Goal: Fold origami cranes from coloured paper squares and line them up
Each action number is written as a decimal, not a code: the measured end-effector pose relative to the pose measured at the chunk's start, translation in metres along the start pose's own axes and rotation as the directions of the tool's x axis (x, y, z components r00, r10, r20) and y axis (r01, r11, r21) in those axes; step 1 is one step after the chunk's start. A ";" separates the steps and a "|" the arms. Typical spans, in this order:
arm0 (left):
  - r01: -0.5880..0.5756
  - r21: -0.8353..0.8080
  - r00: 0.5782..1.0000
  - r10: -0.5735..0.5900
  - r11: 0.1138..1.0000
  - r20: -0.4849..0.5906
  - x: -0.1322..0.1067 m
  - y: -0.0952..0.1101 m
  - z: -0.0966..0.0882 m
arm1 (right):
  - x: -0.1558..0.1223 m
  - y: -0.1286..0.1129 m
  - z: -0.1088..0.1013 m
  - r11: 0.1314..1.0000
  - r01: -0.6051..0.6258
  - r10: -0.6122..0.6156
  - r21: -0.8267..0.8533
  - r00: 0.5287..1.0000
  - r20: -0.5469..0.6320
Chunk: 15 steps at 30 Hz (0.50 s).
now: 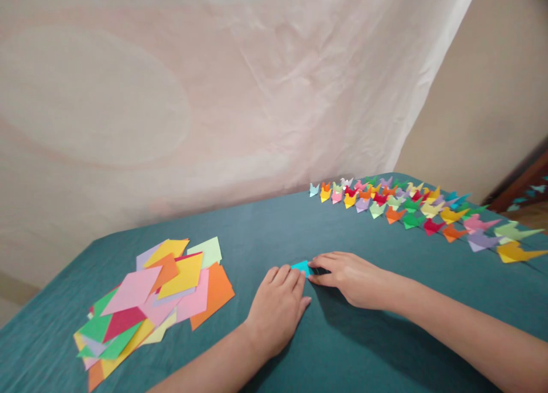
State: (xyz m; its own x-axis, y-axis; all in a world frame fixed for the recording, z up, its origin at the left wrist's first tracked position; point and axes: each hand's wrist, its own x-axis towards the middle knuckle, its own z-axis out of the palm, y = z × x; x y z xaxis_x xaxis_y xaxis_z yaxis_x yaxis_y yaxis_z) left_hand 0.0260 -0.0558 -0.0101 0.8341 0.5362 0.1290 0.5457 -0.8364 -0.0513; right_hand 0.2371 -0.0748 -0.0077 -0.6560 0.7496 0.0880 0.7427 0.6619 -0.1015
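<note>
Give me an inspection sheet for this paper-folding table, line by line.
Surface: teal cloth covers the table, lightly creased.
Job's things: small turquoise paper lies on the cloth between both hands.
Clutter: loose pile of coloured paper squares on the left; rows of folded paper figures at far right.
Grippers: left hand flat, fingers at the turquoise paper; right hand fingertips at its edge, grip unclear.
Cables: nothing seen.
Surroundings: pale fabric backdrop behind; beige wall at right.
</note>
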 end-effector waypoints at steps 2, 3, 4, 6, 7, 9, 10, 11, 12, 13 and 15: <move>-0.006 0.009 1.000 0.006 1.000 0.011 -0.001 0.001 0.000 | 0.000 0.000 0.000 1.000 0.002 -0.002 0.003 1.000 -0.005; -0.010 0.014 1.000 0.010 1.000 0.010 -0.001 0.001 0.001 | -0.001 0.000 0.000 1.000 0.004 -0.003 0.010 1.000 -0.010; -0.014 0.019 1.000 0.014 1.000 0.008 -0.002 0.001 0.001 | -0.001 0.000 0.000 1.000 0.005 -0.005 0.017 1.000 -0.014; -0.017 0.027 1.000 0.017 0.999 0.007 -0.002 0.002 0.000 | -0.002 -0.001 -0.001 1.000 0.001 0.000 0.027 1.000 -0.016; -0.015 0.028 1.000 0.015 0.999 0.008 -0.002 0.002 0.000 | -0.002 -0.001 -0.001 1.000 -0.003 0.004 0.030 1.000 -0.014; -0.011 0.020 1.000 0.010 1.000 0.012 -0.002 0.002 -0.001 | -0.003 -0.002 -0.002 0.999 -0.010 0.010 0.036 1.000 -0.006; -0.010 0.011 1.000 0.010 1.000 0.010 -0.001 0.001 -0.002 | -0.003 -0.002 -0.003 0.999 -0.009 0.009 0.042 1.000 -0.003; -0.010 0.001 1.000 0.010 1.000 0.006 -0.001 0.001 -0.003 | -0.003 -0.002 -0.003 0.999 -0.007 0.007 0.048 1.000 -0.001; -0.010 -0.007 1.000 0.010 1.000 0.001 -0.001 0.000 -0.004 | -0.003 -0.002 -0.003 0.999 -0.004 0.004 0.054 1.000 0.000; -0.010 -0.011 1.000 0.010 1.000 -0.003 -0.001 -0.001 -0.004 | -0.004 -0.002 -0.003 0.998 -0.002 0.002 0.057 1.000 0.002; -0.008 -0.008 1.000 0.008 1.000 -0.005 0.000 -0.003 -0.006 | -0.004 -0.002 -0.003 0.998 0.001 -0.001 0.059 1.000 0.001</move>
State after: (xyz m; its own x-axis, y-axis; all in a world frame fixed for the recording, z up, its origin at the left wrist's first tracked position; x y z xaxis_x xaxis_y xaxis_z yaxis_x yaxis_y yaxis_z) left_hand 0.0235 -0.0540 -0.0046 0.8382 0.5287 0.1340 0.5380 -0.8418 -0.0441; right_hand 0.2382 -0.0793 -0.0049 -0.6572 0.7487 0.0867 0.7327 0.6616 -0.1594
